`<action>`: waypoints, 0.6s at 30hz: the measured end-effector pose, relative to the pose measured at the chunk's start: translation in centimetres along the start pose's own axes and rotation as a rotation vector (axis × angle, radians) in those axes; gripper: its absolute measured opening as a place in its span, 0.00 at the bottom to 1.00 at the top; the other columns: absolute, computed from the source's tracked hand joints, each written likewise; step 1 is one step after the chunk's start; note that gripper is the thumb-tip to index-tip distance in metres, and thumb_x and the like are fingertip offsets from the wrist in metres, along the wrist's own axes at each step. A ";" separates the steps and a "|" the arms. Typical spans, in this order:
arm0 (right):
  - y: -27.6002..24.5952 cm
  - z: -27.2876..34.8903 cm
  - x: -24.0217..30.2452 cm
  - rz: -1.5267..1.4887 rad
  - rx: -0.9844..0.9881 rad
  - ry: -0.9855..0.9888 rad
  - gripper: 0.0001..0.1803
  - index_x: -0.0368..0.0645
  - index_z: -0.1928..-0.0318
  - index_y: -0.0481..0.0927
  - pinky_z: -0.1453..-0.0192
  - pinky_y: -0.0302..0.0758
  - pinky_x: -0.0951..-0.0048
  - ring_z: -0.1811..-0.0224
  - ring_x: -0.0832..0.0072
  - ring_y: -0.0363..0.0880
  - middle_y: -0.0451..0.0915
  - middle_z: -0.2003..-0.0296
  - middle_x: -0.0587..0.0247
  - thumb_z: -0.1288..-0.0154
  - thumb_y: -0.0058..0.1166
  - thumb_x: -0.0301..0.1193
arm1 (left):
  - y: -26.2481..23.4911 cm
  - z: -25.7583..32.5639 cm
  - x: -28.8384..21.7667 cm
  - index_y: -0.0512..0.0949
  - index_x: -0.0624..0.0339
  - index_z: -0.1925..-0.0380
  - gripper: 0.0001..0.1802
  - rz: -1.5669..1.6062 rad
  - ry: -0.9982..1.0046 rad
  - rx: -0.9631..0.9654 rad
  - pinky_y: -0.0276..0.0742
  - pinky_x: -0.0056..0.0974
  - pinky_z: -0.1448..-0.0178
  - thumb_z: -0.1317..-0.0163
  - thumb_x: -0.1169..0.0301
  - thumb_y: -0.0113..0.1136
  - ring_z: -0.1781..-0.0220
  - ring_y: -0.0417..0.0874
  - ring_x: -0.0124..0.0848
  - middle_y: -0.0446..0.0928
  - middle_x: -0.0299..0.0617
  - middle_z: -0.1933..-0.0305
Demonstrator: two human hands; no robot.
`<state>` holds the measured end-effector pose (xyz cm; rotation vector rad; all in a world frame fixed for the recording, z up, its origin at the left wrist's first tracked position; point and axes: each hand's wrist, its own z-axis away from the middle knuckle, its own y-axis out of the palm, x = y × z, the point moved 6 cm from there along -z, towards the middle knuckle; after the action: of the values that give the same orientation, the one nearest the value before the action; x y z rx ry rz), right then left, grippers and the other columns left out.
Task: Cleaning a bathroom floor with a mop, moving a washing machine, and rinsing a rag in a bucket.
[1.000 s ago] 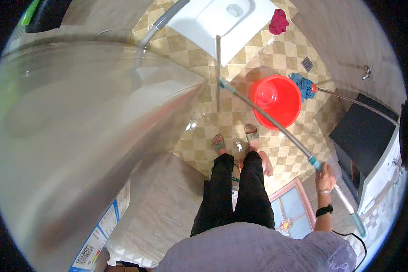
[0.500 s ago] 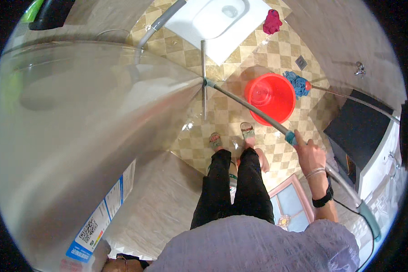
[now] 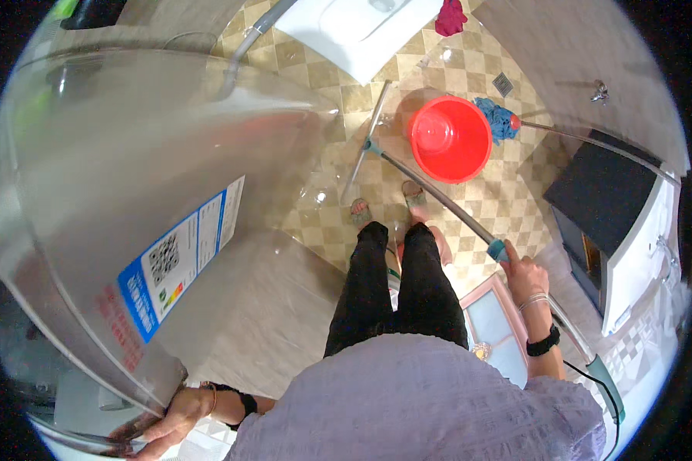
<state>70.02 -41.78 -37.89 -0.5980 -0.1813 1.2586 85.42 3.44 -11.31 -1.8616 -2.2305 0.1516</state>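
A long-handled squeegee [image 3: 470, 224] is in use on the tiled floor [image 3: 509, 201], its blade [image 3: 367, 144] lying to the left of the red bucket [image 3: 469, 157] and its pole slanting past the bucket's near side toward the person. The floor work looks under way rather than finished: glossy, wet-looking patches show to the left of the bucket. How much is already done cannot be told. A blue mop head [image 3: 497, 121] sits just to the right of the bucket, not in hand, and a dark red cloth [image 3: 451, 17] lies beyond the bucket.

The right hand [image 3: 524, 280], nearer the person than the bucket and to its right, is wrapped round the pole by the teal collar, forefinger reaching forward along it. That forearm is angled up and inward, with the rest of the handle running back beside it. The left hand [image 3: 175, 415] is far to the near left of the bucket, wrist bent, fingers at the lower edge of a large grey appliance [image 3: 131, 192]; whether they pinch that edge or only rest there, I cannot tell.
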 end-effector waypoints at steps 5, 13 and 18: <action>3.2 2.1 1.1 -0.030 0.058 -0.090 0.25 0.60 0.37 0.58 0.68 0.75 0.59 0.70 0.57 0.79 0.77 0.70 0.52 0.35 0.39 0.44 | -1.2 1.6 1.3 0.50 0.70 0.38 0.27 0.144 0.023 0.014 0.50 0.47 0.32 0.32 0.64 0.35 0.32 0.49 0.43 0.46 0.52 0.33; 6.6 3.8 0.3 -0.108 0.044 -0.157 0.26 0.57 0.38 0.58 0.70 0.75 0.58 0.72 0.55 0.78 0.76 0.74 0.51 0.36 0.42 0.43 | -1.4 2.6 -0.3 0.51 0.69 0.37 0.28 -0.081 0.059 0.042 0.37 0.52 0.31 0.32 0.62 0.34 0.29 0.39 0.47 0.44 0.57 0.32; 9.5 2.8 0.8 -0.183 -0.015 -0.288 0.26 0.55 0.38 0.56 0.69 0.74 0.57 0.72 0.54 0.78 0.76 0.72 0.49 0.35 0.41 0.40 | -2.1 1.9 -0.6 0.53 0.69 0.38 0.33 -0.127 0.025 0.026 0.37 0.55 0.31 0.35 0.54 0.37 0.29 0.39 0.52 0.43 0.60 0.32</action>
<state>61.09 -38.46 -40.64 -0.4003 -0.4754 1.1615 83.09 2.57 -12.80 -1.6937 -2.3099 0.1342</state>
